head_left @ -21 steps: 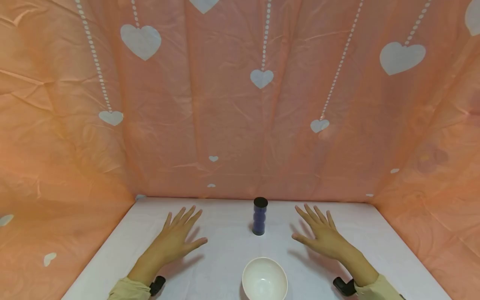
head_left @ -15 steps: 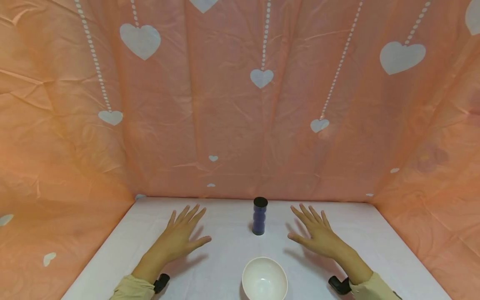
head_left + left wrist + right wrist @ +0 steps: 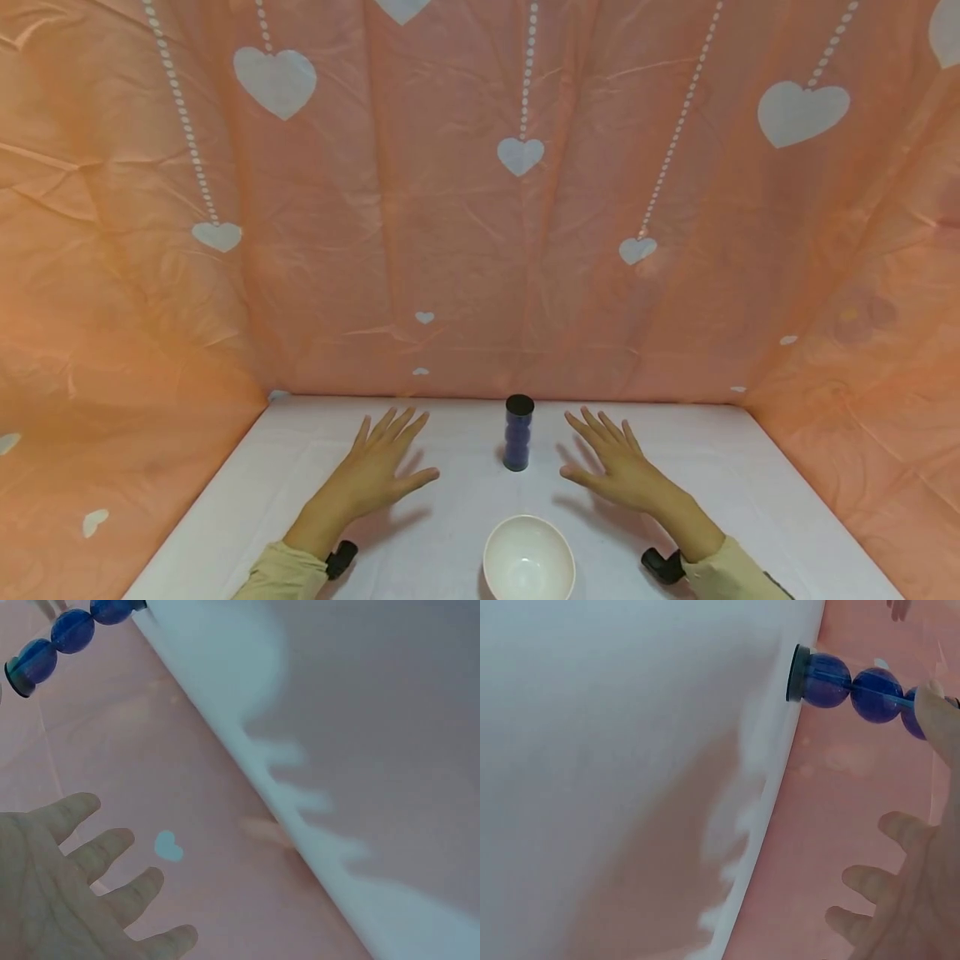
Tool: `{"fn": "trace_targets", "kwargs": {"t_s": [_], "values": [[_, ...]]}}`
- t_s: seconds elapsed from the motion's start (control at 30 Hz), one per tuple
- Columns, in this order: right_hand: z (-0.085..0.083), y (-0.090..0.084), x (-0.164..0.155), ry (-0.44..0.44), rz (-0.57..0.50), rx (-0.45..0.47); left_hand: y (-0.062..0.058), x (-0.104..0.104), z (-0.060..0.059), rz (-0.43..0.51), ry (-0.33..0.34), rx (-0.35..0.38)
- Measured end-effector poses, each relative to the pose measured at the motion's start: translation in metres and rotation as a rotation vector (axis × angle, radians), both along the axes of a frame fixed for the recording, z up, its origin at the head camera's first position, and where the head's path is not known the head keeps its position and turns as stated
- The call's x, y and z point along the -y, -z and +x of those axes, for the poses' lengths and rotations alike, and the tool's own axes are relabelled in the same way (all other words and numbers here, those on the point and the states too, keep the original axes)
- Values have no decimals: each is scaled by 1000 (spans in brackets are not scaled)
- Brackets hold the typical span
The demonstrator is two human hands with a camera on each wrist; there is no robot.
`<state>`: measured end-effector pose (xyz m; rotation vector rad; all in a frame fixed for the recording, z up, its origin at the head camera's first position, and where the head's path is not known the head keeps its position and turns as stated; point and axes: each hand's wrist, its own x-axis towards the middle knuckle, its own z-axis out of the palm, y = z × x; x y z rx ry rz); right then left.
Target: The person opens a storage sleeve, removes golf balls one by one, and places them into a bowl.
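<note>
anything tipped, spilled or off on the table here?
Nothing stands out. The blue bottle stands upright near the back of the white table, the white bowl sits upright and looks empty in front of it. The left hand and right hand are spread open either side of the bottle, touching neither.

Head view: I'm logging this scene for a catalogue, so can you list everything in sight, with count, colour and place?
blue bottle: one, dark blue with a black cap, upright on the table between the two hands, touched by neither.
white bowl: one, white, at the near edge of the table, in front of the bottle.
table: one, white top.
backdrop: one, peach-pink cloth with white hearts and dotted strings, behind and on both sides.
sleeves: two, beige, at the bottom edge.
wrist cameras: two, black, at the wrists.
left hand: fingers spread, holds nothing, left of the bottle.
right hand: fingers spread, holds nothing, right of the bottle.
</note>
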<state>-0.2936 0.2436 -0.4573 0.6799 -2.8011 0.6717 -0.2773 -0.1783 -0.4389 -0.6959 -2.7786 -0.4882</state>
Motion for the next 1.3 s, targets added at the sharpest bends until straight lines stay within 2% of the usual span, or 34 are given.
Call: {"fn": "trace_targets", "kwargs": {"t_s": [0.4,0.8,0.97,1.3], "values": [[-8,2,17,-44,-5,-3,-3,-18,-8,7,27,11],[-16,4,37,-87,-22,57,-7,-36,-17,14,71,-10],[-21,7,39,-112,-30,62,-9,-44,-22,17,78,4],[-28,8,48,-142,-123,135,-13,-55,-31,11,108,-4]]}}
